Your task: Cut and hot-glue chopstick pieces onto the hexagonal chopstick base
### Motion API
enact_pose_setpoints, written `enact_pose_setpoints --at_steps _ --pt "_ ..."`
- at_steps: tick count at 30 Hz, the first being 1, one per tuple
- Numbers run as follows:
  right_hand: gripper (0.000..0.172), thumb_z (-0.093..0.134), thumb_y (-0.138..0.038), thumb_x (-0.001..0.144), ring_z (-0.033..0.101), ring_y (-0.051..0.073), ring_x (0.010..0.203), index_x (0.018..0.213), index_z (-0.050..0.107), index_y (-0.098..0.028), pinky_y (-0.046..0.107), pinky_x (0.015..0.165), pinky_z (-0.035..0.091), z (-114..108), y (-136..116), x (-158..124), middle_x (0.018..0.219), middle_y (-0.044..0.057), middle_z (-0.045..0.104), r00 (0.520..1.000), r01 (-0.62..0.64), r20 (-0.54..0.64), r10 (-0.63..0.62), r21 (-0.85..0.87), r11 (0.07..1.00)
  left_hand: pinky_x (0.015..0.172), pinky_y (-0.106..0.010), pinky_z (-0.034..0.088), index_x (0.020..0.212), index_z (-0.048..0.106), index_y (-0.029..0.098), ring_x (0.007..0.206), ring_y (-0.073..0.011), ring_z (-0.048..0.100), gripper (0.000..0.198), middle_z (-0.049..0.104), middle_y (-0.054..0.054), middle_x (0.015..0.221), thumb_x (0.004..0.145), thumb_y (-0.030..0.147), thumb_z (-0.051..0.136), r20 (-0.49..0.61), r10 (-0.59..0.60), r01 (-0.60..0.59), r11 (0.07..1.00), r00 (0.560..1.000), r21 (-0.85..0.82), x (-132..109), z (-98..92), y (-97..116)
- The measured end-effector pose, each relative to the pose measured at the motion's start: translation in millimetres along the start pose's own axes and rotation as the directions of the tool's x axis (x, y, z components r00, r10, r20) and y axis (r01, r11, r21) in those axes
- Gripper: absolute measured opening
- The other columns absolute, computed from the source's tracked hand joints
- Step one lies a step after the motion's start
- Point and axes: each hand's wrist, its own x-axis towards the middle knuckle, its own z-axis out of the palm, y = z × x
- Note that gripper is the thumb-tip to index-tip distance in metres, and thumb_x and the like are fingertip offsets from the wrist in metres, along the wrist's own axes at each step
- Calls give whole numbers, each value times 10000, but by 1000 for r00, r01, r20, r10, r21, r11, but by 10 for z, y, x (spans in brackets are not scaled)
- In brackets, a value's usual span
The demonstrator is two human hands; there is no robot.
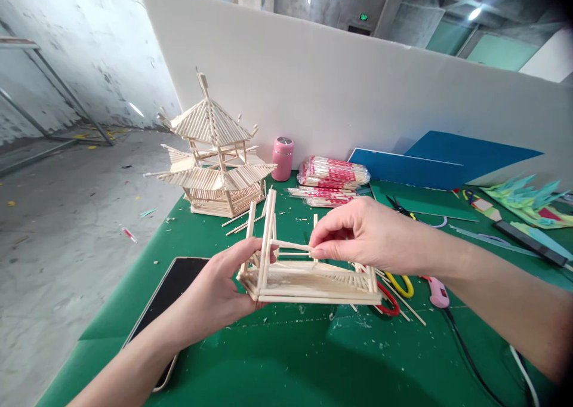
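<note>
A small wooden-stick frame [322, 299], with a flat base and upright posts, is held above the green tabletop. My left hand [228, 281] grips its left end near the tall posts, thumb at the front. Between the thumb and fingertips of my right hand [349, 231] is one end of a thin wooden stick [290, 245]. The stick runs level to the left and meets the tall post by my left fingers; whether it is stuck there I cannot tell. Part of the frame's far side is hidden behind my hands.
A finished-looking stick pagoda [215, 138] stands at the back left, beside a pink canister [283, 159] and wrapped stick bundles [333, 174]. A phone [179, 287] lies under my left arm. Right of the frame are scissors [394, 308] and a pink corded tool [437, 292].
</note>
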Motion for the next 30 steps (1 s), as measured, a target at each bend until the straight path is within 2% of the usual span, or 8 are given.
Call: enact_pose_setpoints --at_steps 9,20,30 --pt "165 548 -262 770 486 90 563 776 700 -198 218 474 337 6 -18 -2 652 -22 636 1000 10 6 -10 -17 1000 721 -205 460 1002 508 223 842 -154 580 321 607 -8 931 701 175 607 -15 4 -4 1000 1000 -9 7 13 0" --pt "167 536 -277 781 517 99 575 754 690 -218 222 482 340 32 -8 -9 670 -27 647 999 -13 33 14 -27 1000 783 -237 463 1019 543 216 909 -172 590 356 628 -16 1003 675 145 603 -22 7 -7 1000 1000 -17 -7 -3 43" --pt "170 532 -269 794 516 96 558 738 685 -221 206 464 335 65 5 18 660 -17 640 998 -13 61 15 -42 999 776 -268 467 965 552 201 866 -171 583 366 628 -16 915 621 104 632 -29 -8 8 1000 1000 -6 3 -28 126"
